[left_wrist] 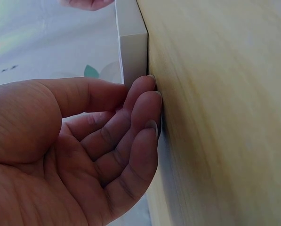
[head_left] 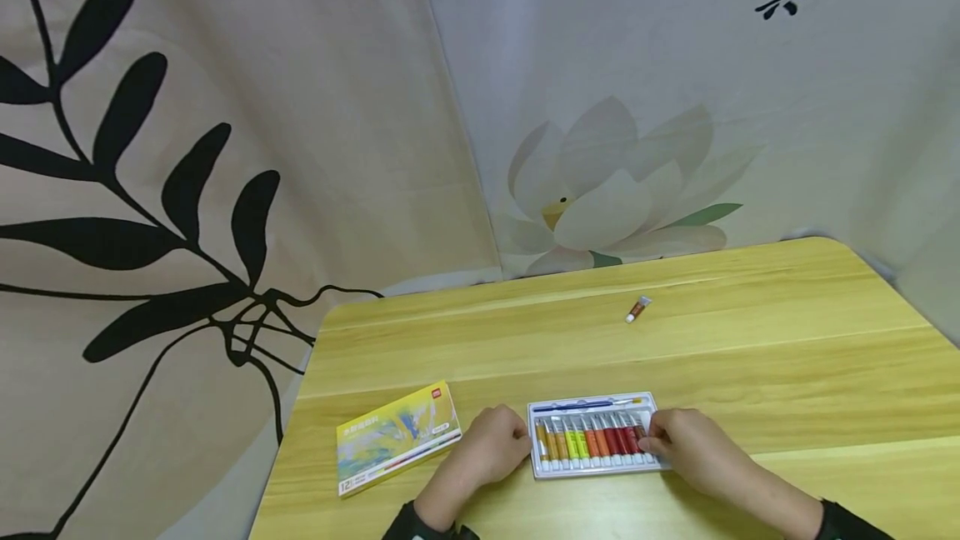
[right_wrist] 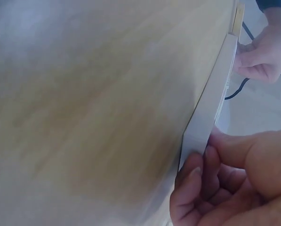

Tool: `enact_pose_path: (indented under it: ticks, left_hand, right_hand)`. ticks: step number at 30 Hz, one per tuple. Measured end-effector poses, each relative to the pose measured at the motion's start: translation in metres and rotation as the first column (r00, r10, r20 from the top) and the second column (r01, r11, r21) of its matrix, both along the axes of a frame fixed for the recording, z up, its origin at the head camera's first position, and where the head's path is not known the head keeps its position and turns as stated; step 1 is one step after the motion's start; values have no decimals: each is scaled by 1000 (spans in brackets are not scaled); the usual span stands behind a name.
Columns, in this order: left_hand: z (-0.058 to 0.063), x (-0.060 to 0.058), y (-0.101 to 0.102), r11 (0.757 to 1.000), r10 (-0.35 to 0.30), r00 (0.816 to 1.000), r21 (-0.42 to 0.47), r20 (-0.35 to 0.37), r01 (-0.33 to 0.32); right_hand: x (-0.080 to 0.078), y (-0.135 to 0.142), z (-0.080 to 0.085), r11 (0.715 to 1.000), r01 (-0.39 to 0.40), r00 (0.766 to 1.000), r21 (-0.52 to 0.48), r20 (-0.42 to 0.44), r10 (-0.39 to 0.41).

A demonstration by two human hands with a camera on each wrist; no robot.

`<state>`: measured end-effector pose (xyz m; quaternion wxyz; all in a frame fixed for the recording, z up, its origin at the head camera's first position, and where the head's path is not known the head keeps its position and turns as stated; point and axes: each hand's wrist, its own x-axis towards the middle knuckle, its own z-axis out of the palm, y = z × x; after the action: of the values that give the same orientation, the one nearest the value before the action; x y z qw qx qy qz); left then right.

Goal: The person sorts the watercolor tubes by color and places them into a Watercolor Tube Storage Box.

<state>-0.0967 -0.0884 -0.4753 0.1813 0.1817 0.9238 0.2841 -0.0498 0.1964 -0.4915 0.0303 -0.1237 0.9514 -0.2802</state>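
A white plastic tray (head_left: pixel 592 473) lies on the table, holding a row of paint tubes (head_left: pixel 592 440) from ochre and yellow through orange to dark red. Along its far side lies a blue-handled paintbrush (head_left: pixel 573 407). My left hand (head_left: pixel 497 440) pinches the tray's left edge, thumb and curled fingers at the corner in the left wrist view. At the opposite end, my right hand (head_left: pixel 693 448) grips the right edge. The right wrist view shows the right thumb (right_wrist: pixel 229 148) over the rim and the fingers against the side wall. The tray's right end is partly covered by that hand.
A yellow paint box (head_left: pixel 397 440) lies angled to the left of the left hand. One small brown paint tube (head_left: pixel 637 309) with a white cap lies farther back on the wooden table (head_left: pixel 787 340). Printed cloth (head_left: pixel 360 148) hangs behind the table.
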Motion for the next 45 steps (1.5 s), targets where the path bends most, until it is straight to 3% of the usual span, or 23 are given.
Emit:
enact_pose_path:
  ticks: [29,33,37,45]
  left_hand:
    - [0,1,-2,1000,5,1000,19,10,-5]
    - [0,1,-2,1000,5,1000,18,14,-5]
    - [1,1,-1,1000,9,1000,19,29,-9]
    - [2,0,-1,1000,12,999,12,42,-12]
  right_hand:
    - [-2,4,-1,997,-50,999,-58,10,51]
    - [-3,7,2,999,-41,999,-28,5,41]
    - [-8,10,10,1000,-11,1000,11,-29,12]
    - [-37,21,25,997,82,979,-1,-187,-81]
